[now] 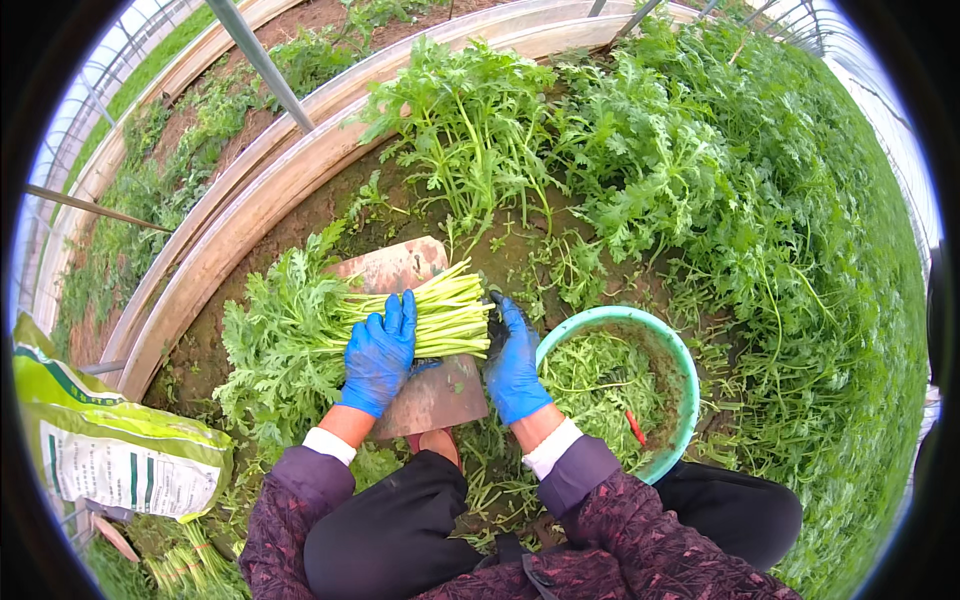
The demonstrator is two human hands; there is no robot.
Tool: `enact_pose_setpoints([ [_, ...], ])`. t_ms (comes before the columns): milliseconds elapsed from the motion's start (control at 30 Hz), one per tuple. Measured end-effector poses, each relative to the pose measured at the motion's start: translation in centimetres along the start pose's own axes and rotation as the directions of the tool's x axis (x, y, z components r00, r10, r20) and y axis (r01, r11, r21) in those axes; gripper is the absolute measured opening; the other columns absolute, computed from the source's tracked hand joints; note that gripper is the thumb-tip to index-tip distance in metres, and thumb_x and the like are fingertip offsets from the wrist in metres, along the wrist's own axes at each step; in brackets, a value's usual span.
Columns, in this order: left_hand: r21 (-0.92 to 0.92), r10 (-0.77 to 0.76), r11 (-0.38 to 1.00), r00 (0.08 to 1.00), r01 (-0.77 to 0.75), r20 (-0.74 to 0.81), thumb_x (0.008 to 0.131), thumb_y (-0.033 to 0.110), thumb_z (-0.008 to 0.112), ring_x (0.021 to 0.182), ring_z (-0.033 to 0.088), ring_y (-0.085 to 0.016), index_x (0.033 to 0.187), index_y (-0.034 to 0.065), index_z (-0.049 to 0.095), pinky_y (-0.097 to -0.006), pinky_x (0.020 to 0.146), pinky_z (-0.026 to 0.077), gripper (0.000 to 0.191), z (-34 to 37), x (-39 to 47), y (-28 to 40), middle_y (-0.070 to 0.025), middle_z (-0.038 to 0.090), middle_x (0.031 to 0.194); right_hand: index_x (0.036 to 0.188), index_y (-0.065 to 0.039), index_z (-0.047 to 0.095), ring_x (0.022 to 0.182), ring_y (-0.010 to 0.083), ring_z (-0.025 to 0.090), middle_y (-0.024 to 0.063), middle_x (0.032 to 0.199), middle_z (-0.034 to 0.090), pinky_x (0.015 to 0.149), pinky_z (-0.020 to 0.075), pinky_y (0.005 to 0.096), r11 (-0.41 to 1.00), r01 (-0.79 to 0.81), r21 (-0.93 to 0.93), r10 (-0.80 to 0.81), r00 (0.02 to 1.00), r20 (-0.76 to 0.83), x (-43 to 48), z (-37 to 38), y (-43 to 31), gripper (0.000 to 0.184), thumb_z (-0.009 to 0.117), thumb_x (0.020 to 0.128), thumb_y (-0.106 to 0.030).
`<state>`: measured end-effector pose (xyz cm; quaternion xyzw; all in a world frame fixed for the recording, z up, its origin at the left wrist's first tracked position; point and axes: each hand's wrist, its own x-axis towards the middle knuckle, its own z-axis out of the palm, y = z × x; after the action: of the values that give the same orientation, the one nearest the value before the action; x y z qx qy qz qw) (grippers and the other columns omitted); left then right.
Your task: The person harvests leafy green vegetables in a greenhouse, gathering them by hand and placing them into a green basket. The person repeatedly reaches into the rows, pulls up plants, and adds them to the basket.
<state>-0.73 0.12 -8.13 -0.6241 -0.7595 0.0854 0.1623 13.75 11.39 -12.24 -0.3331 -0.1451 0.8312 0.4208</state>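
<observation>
A thick bunch of leafy greens (450, 315) with pale green stems lies across a worn flat board (435, 401), its leaves to the left and its cut stem ends to the right. My left hand (381, 349), in a blue glove, grips the stems from above near the middle of the bunch. My right hand (516, 360), also gloved in blue, is cupped upright against the stem ends, its palm side dark with dirt; whether it grips any stems cannot be told. Right of it stands a turquoise round tub (686, 375) holding loose leaves and a red-handled tool (635, 428).
Dense leafy plants (795, 225) grow along the right, with a taller clump (480, 127) ahead. A curved plastic-covered border (247, 202) and a metal pole (262, 64) run at the upper left. A green-and-white printed bag (127, 457) and tied bunches (191, 562) lie at the lower left.
</observation>
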Motion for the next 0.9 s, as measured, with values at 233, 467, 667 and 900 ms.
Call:
enact_pose_setpoints([
  [233,-0.245,-0.069,0.967,0.997,0.075,0.034,0.074,0.061,0.061,0.140,0.024,-0.036,0.144,-0.0010,0.029,-0.0526,0.114,0.016,0.100,0.7,0.0,0.9,-0.0212,0.025,0.151,0.123,-0.002,0.055,0.105,0.0204,0.058,0.0107,0.119,0.060,0.092,0.0442,0.0323,0.498,0.378,-0.781,-0.447,0.883,0.142,-1.4,0.5,-2.6,0.033,0.058,0.094,-0.015],
  [467,-0.219,-0.123,0.965,0.987,0.142,0.100,0.074,0.056,0.063,0.139,0.029,-0.035,0.146,-0.0001,0.025,-0.0493,0.113,0.020,0.099,1.2,-0.4,1.0,-0.0222,0.029,0.148,0.137,-0.009,0.046,0.133,0.0353,0.036,0.0151,0.145,0.039,0.110,0.0229,0.0490,-0.569,0.723,-0.391,0.085,0.525,0.847,-1.9,5.4,-2.6,0.054,0.057,0.086,-0.023],
  [667,-0.459,-0.137,0.869,0.981,0.185,0.137,0.074,0.056,0.064,0.140,0.026,-0.033,0.148,0.0016,0.022,-0.0439,0.114,0.021,0.101,-0.5,-0.6,0.3,-0.0210,0.023,0.152,0.141,-0.010,0.040,0.134,0.0338,0.034,0.0117,0.146,0.039,0.111,0.0195,0.0515,-0.710,0.613,-0.348,0.154,0.616,0.772,1.0,4.4,-0.1,0.057,0.047,0.091,-0.036],
  [900,-0.226,-0.022,0.972,0.979,0.069,0.203,0.056,0.053,0.079,0.143,0.019,-0.036,0.149,0.0046,0.020,-0.0455,0.116,0.016,0.121,-3.1,-1.3,-3.2,-0.0216,0.018,0.154,0.141,-0.011,0.040,0.132,0.0335,0.037,0.0131,0.141,0.044,0.108,0.0227,0.0514,-0.720,0.610,-0.331,0.121,0.580,0.805,1.0,3.8,0.2,0.057,0.047,0.091,-0.036],
])
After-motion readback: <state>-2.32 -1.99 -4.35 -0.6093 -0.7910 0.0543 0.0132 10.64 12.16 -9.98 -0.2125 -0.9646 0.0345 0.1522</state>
